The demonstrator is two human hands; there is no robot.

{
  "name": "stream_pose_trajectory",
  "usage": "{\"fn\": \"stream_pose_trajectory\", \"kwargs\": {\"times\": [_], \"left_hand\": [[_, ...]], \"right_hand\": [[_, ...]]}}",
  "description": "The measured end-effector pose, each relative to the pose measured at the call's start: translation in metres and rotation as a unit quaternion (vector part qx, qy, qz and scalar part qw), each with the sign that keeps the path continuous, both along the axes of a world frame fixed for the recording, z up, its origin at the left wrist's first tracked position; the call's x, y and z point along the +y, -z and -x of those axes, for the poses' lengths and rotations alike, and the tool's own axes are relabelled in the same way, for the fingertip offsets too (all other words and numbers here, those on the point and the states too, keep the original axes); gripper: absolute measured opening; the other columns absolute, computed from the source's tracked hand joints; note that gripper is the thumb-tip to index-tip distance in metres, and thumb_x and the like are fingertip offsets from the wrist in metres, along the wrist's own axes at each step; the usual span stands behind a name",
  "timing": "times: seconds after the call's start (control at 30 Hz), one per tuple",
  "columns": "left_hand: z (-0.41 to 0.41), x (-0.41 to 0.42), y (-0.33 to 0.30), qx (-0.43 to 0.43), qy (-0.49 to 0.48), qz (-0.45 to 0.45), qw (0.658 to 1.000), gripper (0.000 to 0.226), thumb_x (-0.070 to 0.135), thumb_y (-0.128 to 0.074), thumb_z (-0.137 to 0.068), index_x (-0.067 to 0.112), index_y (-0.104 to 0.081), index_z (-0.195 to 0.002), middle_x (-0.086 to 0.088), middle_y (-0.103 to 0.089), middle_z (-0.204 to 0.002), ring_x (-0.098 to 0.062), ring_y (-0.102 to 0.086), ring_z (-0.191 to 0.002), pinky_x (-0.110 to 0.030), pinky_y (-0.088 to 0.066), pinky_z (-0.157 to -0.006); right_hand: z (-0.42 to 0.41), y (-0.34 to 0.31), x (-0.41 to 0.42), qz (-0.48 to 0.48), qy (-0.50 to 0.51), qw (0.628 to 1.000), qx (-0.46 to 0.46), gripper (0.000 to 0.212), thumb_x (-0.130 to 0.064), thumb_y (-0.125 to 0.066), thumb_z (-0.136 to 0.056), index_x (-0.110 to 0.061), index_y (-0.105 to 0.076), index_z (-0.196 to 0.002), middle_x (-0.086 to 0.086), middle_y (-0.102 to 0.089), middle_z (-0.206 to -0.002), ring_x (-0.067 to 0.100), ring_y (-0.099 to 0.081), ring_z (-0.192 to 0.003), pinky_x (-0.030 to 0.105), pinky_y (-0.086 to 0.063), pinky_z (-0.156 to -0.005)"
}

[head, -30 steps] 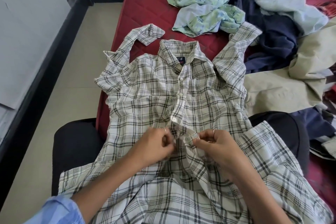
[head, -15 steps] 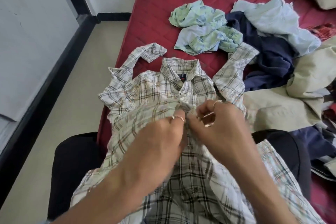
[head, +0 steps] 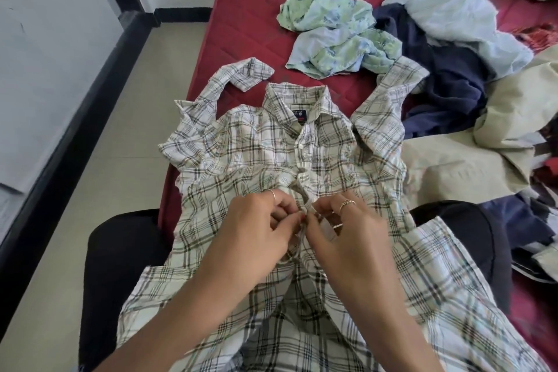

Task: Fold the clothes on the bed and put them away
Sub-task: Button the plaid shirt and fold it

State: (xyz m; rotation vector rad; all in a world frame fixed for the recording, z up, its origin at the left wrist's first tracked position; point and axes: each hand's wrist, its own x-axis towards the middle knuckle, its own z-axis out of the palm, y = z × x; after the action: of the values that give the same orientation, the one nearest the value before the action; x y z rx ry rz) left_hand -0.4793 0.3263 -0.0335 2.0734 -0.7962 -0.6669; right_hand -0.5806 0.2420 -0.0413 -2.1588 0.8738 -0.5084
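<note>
Two hands I watch at the plaid shirt [head: 256, 154] on the bed [head: 250, 9], left hand [head: 259, 226] and right hand [head: 344, 229] each pinching its front placket, crumpled clothes beyond.

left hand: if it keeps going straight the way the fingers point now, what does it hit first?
Probably the right hand: the left hand points right, across the plaid shirt placket both pinch, and their fingertips nearly touch. Depth is hard to judge from one view.
</note>
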Motion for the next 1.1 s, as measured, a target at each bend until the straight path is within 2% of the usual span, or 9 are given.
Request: {"fn": "stream_pose_trajectory", "kwargs": {"times": [0.07, 0.2, 0.37, 0.53, 0.63, 0.7, 0.8, 0.93, 1.1], "left_hand": [[0.001, -0.001, -0.001, -0.02, 0.007, -0.013, 1.0, 0.004, 0.017, -0.067, -0.089, 0.017, -0.068, -0.085, 0.006, -0.068, -0.069, -0.007, -0.067, -0.059, -0.03, -0.058, -0.056], [0.003, -0.003, -0.003, -0.048, 0.017, -0.029, 0.998, 0.008, 0.015, -0.065, -0.09, 0.017, -0.067, -0.083, 0.006, -0.067, -0.067, -0.009, -0.066, -0.058, -0.031, -0.057, -0.055], [-0.001, 0.0, -0.003, 0.008, 0.021, -0.056, 0.998, 0.018, 0.011, -0.063, -0.09, 0.02, -0.064, -0.076, 0.003, -0.069, -0.066, -0.007, -0.069, -0.061, -0.033, -0.06, -0.065], [-0.002, 0.0, 0.001, 0.053, 0.009, -0.032, 0.998, 0.016, 0.009, -0.063, -0.09, 0.019, -0.066, -0.079, 0.001, -0.07, -0.068, -0.004, -0.068, -0.061, -0.019, -0.057, -0.061], [-0.002, -0.001, 0.005, 0.047, -0.008, -0.01, 0.999, 0.012, 0.013, -0.066, -0.089, 0.021, -0.069, -0.08, 0.004, -0.071, -0.07, -0.003, -0.067, -0.064, -0.01, -0.05, -0.056], [-0.002, 0.0, 0.007, 0.056, -0.025, 0.009, 0.998, 0.009, 0.016, -0.067, -0.088, 0.022, -0.07, -0.081, 0.004, -0.07, -0.072, -0.003, -0.067, -0.066, -0.011, -0.049, -0.054], [-0.002, -0.001, 0.009, 0.056, -0.033, 0.03, 0.997, 0.006, 0.018, -0.07, -0.085, 0.023, -0.07, -0.082, 0.005, -0.07, -0.073, -0.002, -0.067, -0.066, -0.011, -0.05, -0.054], [0.001, -0.004, 0.01, 0.046, -0.055, 0.062, 0.995, 0.011, 0.016, -0.071, -0.084, 0.026, -0.071, -0.08, 0.01, -0.072, -0.073, 0.001, -0.067, -0.069, -0.008, -0.048, -0.061], [0.006, -0.006, 0.011, 0.036, -0.092, 0.081, 0.992, 0.018, 0.011, -0.07, -0.085, 0.029, -0.07, -0.084, 0.011, -0.072, -0.078, 0.004, -0.067, -0.074, -0.006, -0.049, -0.064]], "right_hand": [[0.001, 0.001, 0.002, -0.017, 0.002, 1.0, -0.001, 0.006, -0.018, -0.066, -0.089, -0.021, -0.067, -0.094, -0.018, -0.055, -0.086, -0.003, -0.055, -0.073, 0.007, -0.042, -0.066], [0.002, 0.005, 0.004, -0.027, 0.008, 1.0, -0.012, 0.013, -0.017, -0.067, -0.088, -0.014, -0.07, -0.1, -0.018, -0.058, -0.089, -0.008, -0.055, -0.087, 0.005, -0.043, -0.071], [0.005, 0.006, 0.006, -0.073, -0.001, 0.997, -0.015, 0.009, -0.016, -0.067, -0.089, -0.019, -0.069, -0.096, -0.018, -0.059, -0.086, -0.01, -0.055, -0.087, 0.005, -0.044, -0.065], [0.006, 0.012, 0.008, -0.195, 0.039, 0.978, -0.066, 0.005, -0.018, -0.068, -0.088, -0.017, -0.07, -0.093, -0.007, -0.068, -0.074, 0.002, -0.063, -0.065, 0.013, -0.046, -0.05], [0.007, 0.012, 0.008, -0.262, 0.051, 0.957, -0.11, 0.01, -0.02, -0.062, -0.092, -0.018, -0.07, -0.086, -0.007, -0.064, -0.056, 0.01, -0.051, -0.045, 0.021, -0.04, -0.041], [0.007, 0.014, 0.006, -0.299, 0.05, 0.945, -0.119, 0.018, -0.025, -0.057, -0.095, -0.017, -0.072, -0.088, 0.001, -0.055, -0.05, 0.011, -0.04, -0.045, 0.027, -0.034, -0.046], [0.007, 0.018, 0.0, -0.348, 0.051, 0.928, -0.127, 0.019, -0.03, -0.06, -0.093, -0.018, -0.074, -0.09, 0.019, -0.061, -0.066, 0.021, -0.047, -0.06, 0.038, -0.042, -0.06], [0.007, 0.019, -0.009, -0.401, 0.04, 0.906, -0.129, 0.01, -0.018, -0.066, -0.089, -0.011, -0.073, -0.091, 0.004, -0.069, -0.073, 0.009, -0.059, -0.065, 0.026, -0.051, -0.069], [0.002, 0.017, -0.008, -0.345, 0.051, 0.93, -0.113, 0.004, -0.019, -0.071, -0.086, -0.015, -0.072, -0.085, 0.006, -0.071, -0.076, 0.008, -0.06, -0.066, 0.024, -0.053, -0.066]]}}
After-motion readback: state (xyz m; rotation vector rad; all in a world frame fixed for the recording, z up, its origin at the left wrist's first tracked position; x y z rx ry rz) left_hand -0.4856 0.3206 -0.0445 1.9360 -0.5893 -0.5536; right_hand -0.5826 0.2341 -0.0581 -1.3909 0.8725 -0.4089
